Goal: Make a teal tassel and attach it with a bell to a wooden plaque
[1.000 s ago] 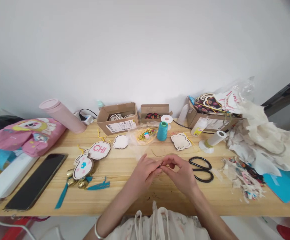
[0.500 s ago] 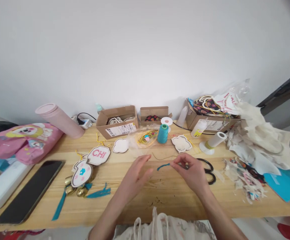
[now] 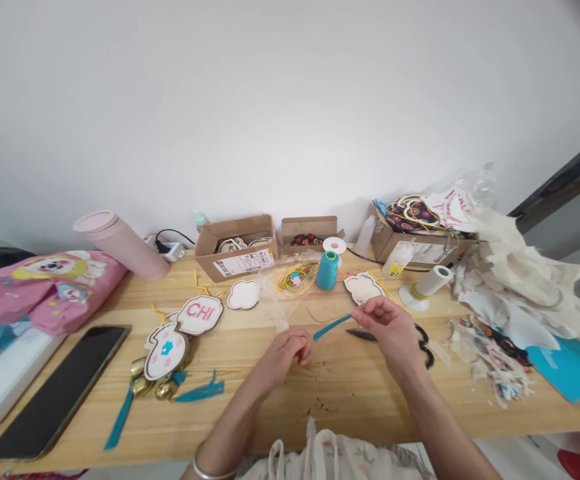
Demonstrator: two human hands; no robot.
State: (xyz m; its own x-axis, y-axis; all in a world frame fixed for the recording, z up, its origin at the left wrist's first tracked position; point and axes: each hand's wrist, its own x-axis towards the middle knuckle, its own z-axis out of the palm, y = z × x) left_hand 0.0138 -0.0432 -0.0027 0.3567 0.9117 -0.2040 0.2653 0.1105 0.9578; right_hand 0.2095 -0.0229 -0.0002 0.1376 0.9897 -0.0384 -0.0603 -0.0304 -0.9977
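Note:
My right hand [image 3: 393,333] pinches one end of a teal thread tassel [image 3: 333,327], which slants down to the left above the table. My left hand [image 3: 285,359] is closed with its fingers curled in, just short of the tassel's free end; whether anything is inside it is hidden. Partly behind my right hand lie black-handled scissors [image 3: 361,335], their blades pointing left. A teal thread cone [image 3: 327,270] stands upright beyond both hands. Left of my left hand, another teal tassel [image 3: 200,391] lies beside brass bells [image 3: 164,389] and a stitched flower-pattern fabric charm [image 3: 166,363].
Cardboard boxes [image 3: 243,268] line the wall. A white cloud-shaped patch [image 3: 365,289] lies near a glue bottle [image 3: 398,259] and a white spool [image 3: 433,281]. Fabric scraps [image 3: 525,287] heap at the right. At the left are a phone [image 3: 57,393], pink tumbler [image 3: 120,243] and pink pouch [image 3: 70,287].
My left hand has gone from spread fingers to curled ones and come slightly lower. The right hand has lifted a little, and more of the tassel and the scissor blades now show.

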